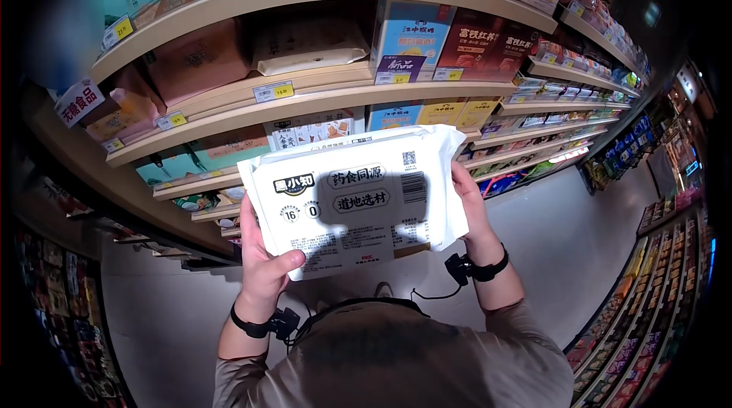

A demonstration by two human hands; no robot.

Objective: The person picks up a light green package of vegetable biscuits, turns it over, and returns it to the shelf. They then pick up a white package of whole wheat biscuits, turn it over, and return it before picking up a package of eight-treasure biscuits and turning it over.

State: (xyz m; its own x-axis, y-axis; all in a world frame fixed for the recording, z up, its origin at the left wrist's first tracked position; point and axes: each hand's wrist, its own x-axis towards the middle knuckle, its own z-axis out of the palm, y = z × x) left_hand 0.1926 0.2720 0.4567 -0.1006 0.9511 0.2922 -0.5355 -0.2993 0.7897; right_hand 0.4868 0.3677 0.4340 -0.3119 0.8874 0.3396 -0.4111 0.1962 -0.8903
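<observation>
Between my two hands is a large white food package (pixel 358 213) with crimped ends, its printed side with a barcode turned up toward me. My left hand (pixel 263 252) grips its left end, the thumb lying over the lower left corner. At the right end, my right hand (pixel 470 198) holds the side, its fingers mostly hidden behind the package. A shadow falls across the middle of the printing. The package is held in front of the shelves, above the floor.
Curved wooden shelves (pixel 305 107) with price tags rise just ahead. On them are a white package (pixel 309 46), brown packages (pixel 194 61) and blue and red boxes (pixel 412 30). Another stocked shelf (pixel 648 309) stands to the right, across the grey floor (pixel 534 210). Wristbands with cables sit on both wrists.
</observation>
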